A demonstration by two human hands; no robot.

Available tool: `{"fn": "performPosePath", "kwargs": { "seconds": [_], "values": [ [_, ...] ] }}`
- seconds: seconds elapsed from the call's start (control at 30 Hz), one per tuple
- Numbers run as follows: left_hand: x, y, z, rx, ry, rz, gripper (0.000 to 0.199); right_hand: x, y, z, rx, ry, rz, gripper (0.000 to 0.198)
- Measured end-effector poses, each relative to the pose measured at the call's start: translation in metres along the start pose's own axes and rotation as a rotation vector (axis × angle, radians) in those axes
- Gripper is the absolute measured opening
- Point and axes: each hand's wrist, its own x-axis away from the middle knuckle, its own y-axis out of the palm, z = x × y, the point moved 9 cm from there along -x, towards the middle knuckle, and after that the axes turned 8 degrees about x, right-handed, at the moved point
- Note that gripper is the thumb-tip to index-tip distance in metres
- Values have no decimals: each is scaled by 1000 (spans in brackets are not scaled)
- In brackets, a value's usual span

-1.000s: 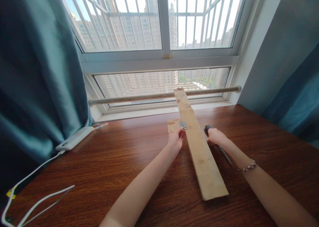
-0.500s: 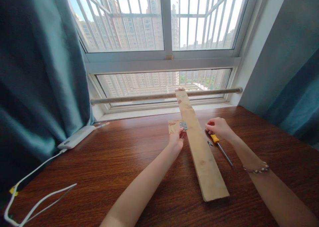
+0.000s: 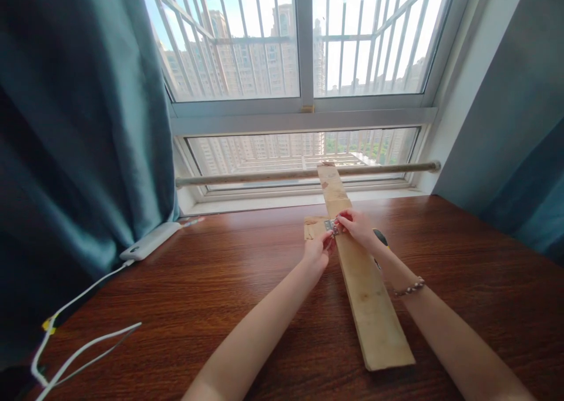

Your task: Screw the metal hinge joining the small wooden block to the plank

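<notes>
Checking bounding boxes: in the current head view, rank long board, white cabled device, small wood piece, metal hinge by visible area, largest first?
1. long board
2. white cabled device
3. small wood piece
4. metal hinge

Last two are partly covered; ranking reflects visible area only, not true size.

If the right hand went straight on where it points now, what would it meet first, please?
Most likely the metal hinge, just ahead of the right hand; depth is unclear, so they may already touch.
</notes>
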Motion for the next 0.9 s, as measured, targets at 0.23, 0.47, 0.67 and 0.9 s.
{"fn": "performPosePath", "kwargs": {
  "seconds": [0.23, 0.47, 0.67, 0.9],
  "values": [
    [-5, -3, -2, 7, 9, -2, 19, 5, -3, -11, 217, -127, 39, 20],
    [-5, -5, -1, 26, 20, 14, 19, 13, 2, -32, 538, -300, 73, 21],
    [-6, -6, -1, 19, 25, 13, 18, 17, 1, -31, 768, -213, 157, 21],
    [-5, -5, -3, 32, 25, 7, 17, 20, 8, -37, 832, -276, 140, 23]
  ]
}}
